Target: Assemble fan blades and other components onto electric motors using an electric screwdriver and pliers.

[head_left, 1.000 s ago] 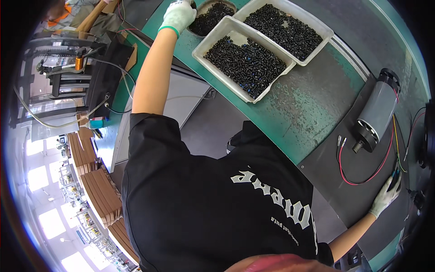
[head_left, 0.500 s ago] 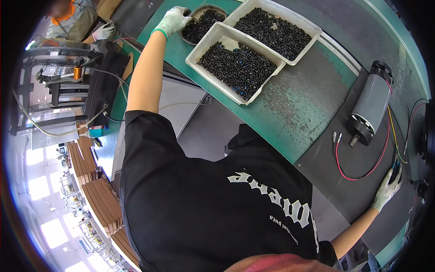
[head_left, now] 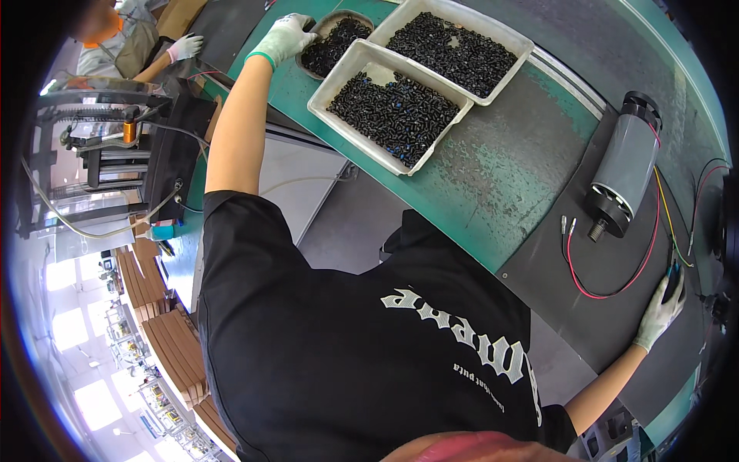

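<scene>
Both hands wear whitish work gloves. My left hand (head_left: 286, 38) is at the far left of the bench, its fingers curled together beside a small bowl (head_left: 305, 68) of thin black rings or loops. Whatever those fingertips pinch is too small to make out. At the right, my right hand (head_left: 659, 316) closes round a slim dark thing with blue on it (head_left: 672, 279), close to the ends of a yellow-green wire (head_left: 671, 223). Just beyond it lies a grey cylindrical motor (head_left: 629, 165) with black end caps, a threaded shaft and red and black leads (head_left: 596, 296).
Two white trays of small black parts, a nearer one (head_left: 314, 104) and a farther one (head_left: 531, 48), stand on the green bench (head_left: 493, 181). A black mat (head_left: 546, 266) lies under the motor. Left are a machine frame (head_left: 115, 154), cardboard stacks (head_left: 173, 346) and a co-worker's gloved hand (head_left: 185, 48).
My left hand has drawn slightly back from the bowl, its fingers curling more. My right hand stays round the dark thing. The whole view shifts a little. The co-worker's hand has stretched out.
</scene>
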A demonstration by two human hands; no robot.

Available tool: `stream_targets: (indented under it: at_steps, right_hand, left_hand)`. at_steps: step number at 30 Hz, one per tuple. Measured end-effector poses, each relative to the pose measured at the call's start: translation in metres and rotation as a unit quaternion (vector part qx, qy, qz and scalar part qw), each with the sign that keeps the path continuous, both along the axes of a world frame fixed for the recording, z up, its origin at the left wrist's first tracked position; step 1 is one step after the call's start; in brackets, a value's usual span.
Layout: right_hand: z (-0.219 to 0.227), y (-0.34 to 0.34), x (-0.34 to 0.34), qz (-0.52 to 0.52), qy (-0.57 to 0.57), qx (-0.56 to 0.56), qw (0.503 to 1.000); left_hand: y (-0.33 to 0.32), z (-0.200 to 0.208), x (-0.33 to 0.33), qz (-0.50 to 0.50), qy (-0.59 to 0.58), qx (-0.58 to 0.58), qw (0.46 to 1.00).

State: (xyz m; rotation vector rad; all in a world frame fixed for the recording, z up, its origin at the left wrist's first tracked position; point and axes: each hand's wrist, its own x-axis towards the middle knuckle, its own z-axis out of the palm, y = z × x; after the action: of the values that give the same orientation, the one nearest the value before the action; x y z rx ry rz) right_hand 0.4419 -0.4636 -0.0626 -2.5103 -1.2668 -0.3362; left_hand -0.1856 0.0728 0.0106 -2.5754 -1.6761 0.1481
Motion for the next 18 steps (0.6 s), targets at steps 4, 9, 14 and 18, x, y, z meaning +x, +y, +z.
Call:
stream_targets:
  at_steps: [4, 9, 14, 18]
  right_hand:
    - [0.000, 0.002, 0.000, 0.001, -0.002, -0.002, 1.000]
    - [0.002, 0.002, -0.001, 0.000, -0.010, -0.005, 1.000]
    - [-0.003, -0.003, 0.004, -0.001, -0.009, 0.001, 1.000]
    - [-0.003, -0.002, 0.002, -0.006, -0.013, 0.000, 1.000]
  left_hand:
    - [0.012, -0.007, -0.009, 0.020, -0.036, -0.019, 0.999]
    - [0.001, -0.006, -0.003, 0.037, -0.050, 0.025, 0.998]
    - [-0.010, -0.002, 0.007, 0.021, -0.076, 0.057, 0.995]
    - [-0.018, -0.007, 0.006, 0.008, -0.104, 0.097, 0.990]
